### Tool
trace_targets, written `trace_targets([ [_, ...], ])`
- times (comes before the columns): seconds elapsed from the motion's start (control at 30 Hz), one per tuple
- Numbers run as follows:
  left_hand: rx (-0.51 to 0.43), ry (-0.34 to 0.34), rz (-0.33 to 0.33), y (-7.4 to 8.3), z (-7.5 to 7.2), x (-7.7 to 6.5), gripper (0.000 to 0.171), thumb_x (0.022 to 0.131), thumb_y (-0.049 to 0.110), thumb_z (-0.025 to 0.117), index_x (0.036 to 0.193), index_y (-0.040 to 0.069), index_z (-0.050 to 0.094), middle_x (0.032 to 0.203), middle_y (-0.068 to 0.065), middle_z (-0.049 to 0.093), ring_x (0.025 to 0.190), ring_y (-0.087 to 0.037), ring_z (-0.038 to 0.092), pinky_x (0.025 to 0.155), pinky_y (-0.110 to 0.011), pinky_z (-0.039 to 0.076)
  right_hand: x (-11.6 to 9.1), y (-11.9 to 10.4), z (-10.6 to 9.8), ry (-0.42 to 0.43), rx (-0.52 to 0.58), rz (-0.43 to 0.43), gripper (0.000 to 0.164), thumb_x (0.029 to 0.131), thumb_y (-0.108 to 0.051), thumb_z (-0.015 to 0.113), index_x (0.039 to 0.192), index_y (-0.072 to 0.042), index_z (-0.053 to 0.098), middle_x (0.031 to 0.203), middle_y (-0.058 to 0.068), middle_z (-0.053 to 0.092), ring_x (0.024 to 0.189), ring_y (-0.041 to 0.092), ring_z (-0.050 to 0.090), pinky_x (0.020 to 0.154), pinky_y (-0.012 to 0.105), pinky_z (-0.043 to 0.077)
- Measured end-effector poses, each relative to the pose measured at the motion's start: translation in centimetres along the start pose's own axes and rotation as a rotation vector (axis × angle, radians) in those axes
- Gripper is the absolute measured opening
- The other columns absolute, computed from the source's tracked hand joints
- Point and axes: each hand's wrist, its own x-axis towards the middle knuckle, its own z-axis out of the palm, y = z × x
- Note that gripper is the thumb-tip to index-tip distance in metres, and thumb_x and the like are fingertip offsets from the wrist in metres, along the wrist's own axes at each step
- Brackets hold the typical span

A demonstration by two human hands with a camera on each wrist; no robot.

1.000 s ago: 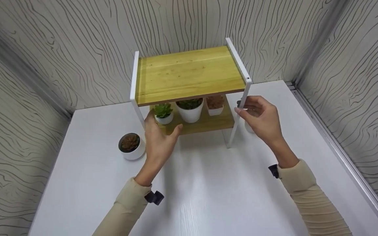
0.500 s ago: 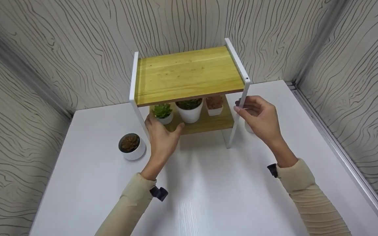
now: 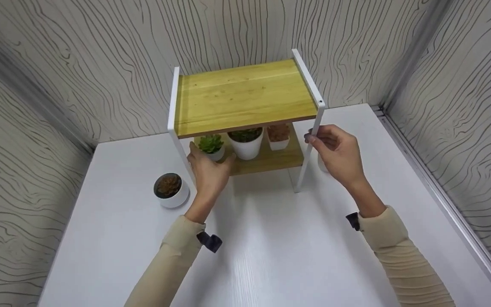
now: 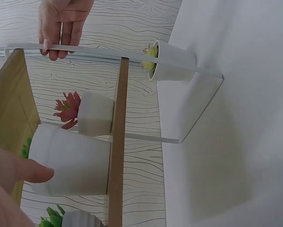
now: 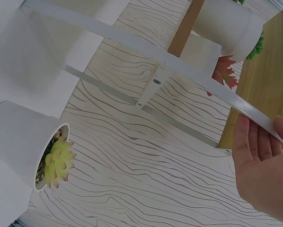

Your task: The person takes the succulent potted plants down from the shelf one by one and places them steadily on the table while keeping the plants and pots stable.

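Note:
A two-tier wooden shelf [image 3: 249,98] with white side frames stands on the table. My right hand [image 3: 339,153] pinches its right front post [image 3: 317,119] between thumb and fingers, also seen in the right wrist view. My left hand [image 3: 209,170] reaches to the lower board [image 3: 271,162], thumb and fingers spread to either side of a small pot with a green succulent [image 3: 210,145]. In the left wrist view the thumb [image 4: 37,170] overlaps the large white pot [image 4: 70,161]. Beside that pot stands a small square pot with a red succulent [image 4: 95,113].
Left of the shelf, a white pot with a brownish succulent [image 3: 171,189] stands on the white table [image 3: 262,247]. A white pot with a yellow-green succulent [image 5: 30,146] stands to the right of the shelf. Patterned wall panels [image 3: 134,38] enclose the back and sides.
My left hand has shifted slightly, its thumb drawing in toward the small pot, and the left forearm has moved right and forward. My right hand stays on the post.

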Motion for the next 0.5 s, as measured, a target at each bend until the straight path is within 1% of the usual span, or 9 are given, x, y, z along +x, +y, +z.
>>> trace_targets([
  [0.13,0.014,0.012,-0.029,0.1,0.1,0.6,0.110,0.089,0.030,0.078,0.165,-0.005,0.006,0.158,-0.036,0.027,0.149,-0.047,0.033,0.127,-0.057,0.031,0.1,0.0,0.1,-0.005,-0.005,0.007,0.022,0.101,-0.014,0.071,0.118,0.000,0.071,0.112,0.014,0.078,0.103,0.007,0.073,0.096,0.012,0.055],
  [0.33,0.073,-0.023,-0.071,0.8,0.0,1.2,0.108,0.087,0.029,0.078,0.165,0.000,0.010,0.154,-0.034,0.029,0.146,-0.048,0.034,0.122,-0.061,0.036,0.1,0.2,0.0,-0.004,0.004,0.004,0.020,0.101,-0.012,0.070,0.117,0.001,0.071,0.111,0.015,0.078,0.103,0.011,0.075,0.095,0.012,0.056],
  [0.4,0.080,-0.022,-0.080,0.9,0.0,1.4,0.107,0.086,0.028,0.079,0.164,0.000,0.012,0.153,-0.034,0.030,0.145,-0.049,0.034,0.120,-0.061,0.038,0.2,0.2,0.1,-0.007,0.009,0.003,0.020,0.101,-0.012,0.070,0.116,0.001,0.071,0.110,0.015,0.079,0.102,0.007,0.074,0.095,0.013,0.056],
  [0.5,0.093,-0.024,-0.085,1.0,0.0,1.7,0.103,0.086,0.027,0.079,0.162,-0.001,0.016,0.152,-0.034,0.030,0.145,-0.049,0.033,0.120,-0.060,0.038,0.1,0.3,0.0,-0.008,0.019,0.005,0.021,0.101,-0.012,0.071,0.116,0.002,0.071,0.110,0.016,0.079,0.101,0.005,0.074,0.095,0.013,0.056],
])
